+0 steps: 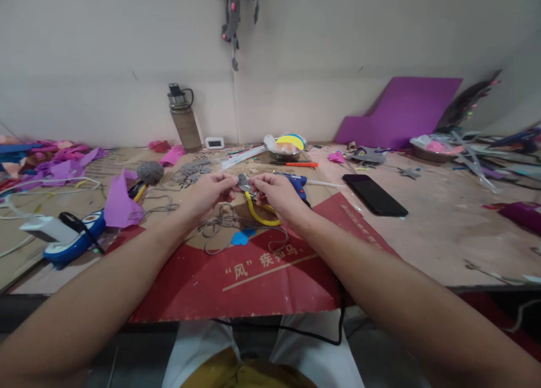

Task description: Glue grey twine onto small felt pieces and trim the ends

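Above the middle of the table, my left hand (215,192) pinches a small grey piece (243,181), perhaps felt, between thumb and fingers. My right hand (274,192) meets it from the other side, its fingers also closed at the piece's edge. Just below them lies a tool with yellow handles (261,219), partly hidden by the right hand. Behind that hand rests a blue glue gun (299,185) with a white glue stick in its back. Loose grey yarn (220,222) and a bright blue scrap (243,237) are on the board beneath.
A red printed cardboard sheet (253,298) covers the front. To the right lies a black phone (374,195). At left are a blue power strip (76,244), a purple scrap (120,199) and a yarn ball (150,173). A bottle (185,120) and metal bowl (285,155) stand behind.
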{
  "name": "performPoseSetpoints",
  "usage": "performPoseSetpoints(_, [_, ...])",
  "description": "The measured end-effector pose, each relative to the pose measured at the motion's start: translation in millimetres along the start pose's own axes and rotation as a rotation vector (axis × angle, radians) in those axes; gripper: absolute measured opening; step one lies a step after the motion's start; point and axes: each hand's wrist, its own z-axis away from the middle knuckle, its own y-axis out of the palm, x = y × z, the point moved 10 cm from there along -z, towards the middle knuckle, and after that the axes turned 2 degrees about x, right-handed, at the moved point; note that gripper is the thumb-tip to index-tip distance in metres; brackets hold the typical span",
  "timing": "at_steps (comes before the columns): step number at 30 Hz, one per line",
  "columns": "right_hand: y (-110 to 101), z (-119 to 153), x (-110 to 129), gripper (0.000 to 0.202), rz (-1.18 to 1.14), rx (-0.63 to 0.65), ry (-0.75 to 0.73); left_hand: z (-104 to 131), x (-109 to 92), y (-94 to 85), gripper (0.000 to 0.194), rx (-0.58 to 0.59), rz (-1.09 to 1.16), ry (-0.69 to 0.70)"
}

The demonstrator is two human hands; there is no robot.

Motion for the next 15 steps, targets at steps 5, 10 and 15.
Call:
performPoseSetpoints(5, [-5,3,22,0.023,0.182,-0.05,-0.222,-2,3,-1.3,0.02,-0.007,0.025,-0.019])
performPoseSetpoints(10, [0,16,44,0.026,0.347,-0.057,-0.424,-1,5,-3.1,0.019,-0.036,0.036,-0.045])
performPoseSetpoints(15, [9,27,55,0.019,0.499,-0.014,-0.573,0,4,1.8,0.018,0.001,0.016,-0.046])
